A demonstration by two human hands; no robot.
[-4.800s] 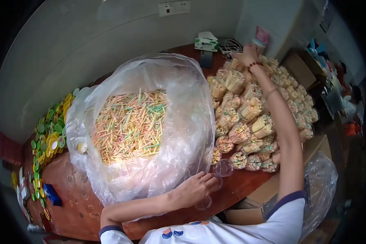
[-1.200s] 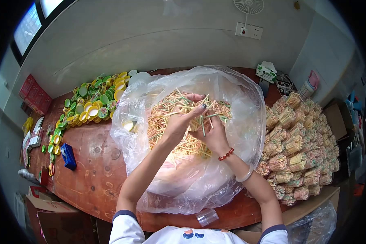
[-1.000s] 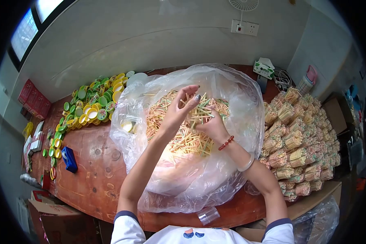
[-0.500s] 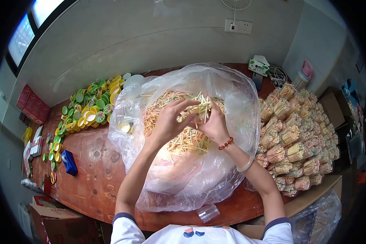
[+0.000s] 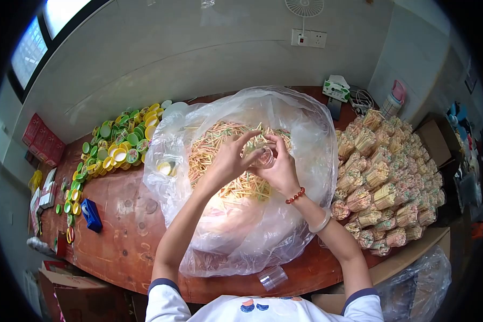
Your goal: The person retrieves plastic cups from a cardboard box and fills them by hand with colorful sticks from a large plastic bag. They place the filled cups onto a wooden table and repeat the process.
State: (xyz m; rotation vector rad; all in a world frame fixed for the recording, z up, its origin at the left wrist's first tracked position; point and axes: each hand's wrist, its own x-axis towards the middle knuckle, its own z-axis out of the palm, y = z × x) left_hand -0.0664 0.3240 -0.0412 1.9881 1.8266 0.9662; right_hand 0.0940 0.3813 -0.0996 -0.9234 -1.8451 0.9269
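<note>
A small clear plastic container (image 5: 265, 158) sits in my right hand (image 5: 280, 170), its round end facing up toward me. My right fingers are wrapped round its far side. My left hand (image 5: 229, 161) is close by on the left, with thumb and forefinger apart and the thumb at the container's edge. Whether the container has sticks inside I cannot make out. Below both hands, a heap of thin pastel-coloured sticks (image 5: 204, 155) lies in a large clear plastic bag (image 5: 241, 236) spread open on the table.
Yellow and green lids (image 5: 118, 155) are piled at the left of the reddish wooden table (image 5: 124, 214). Many stick bundles (image 5: 383, 196) are stacked on the right. Another clear container (image 5: 272, 278) lies at the front edge. A blue object (image 5: 92, 216) and a tissue box (image 5: 336, 88) also stand there.
The bunch of sticks seen between my hands is no longer visible there; the clear container's round end shows instead. My hands stay over the heap, and the view has shifted slightly.
</note>
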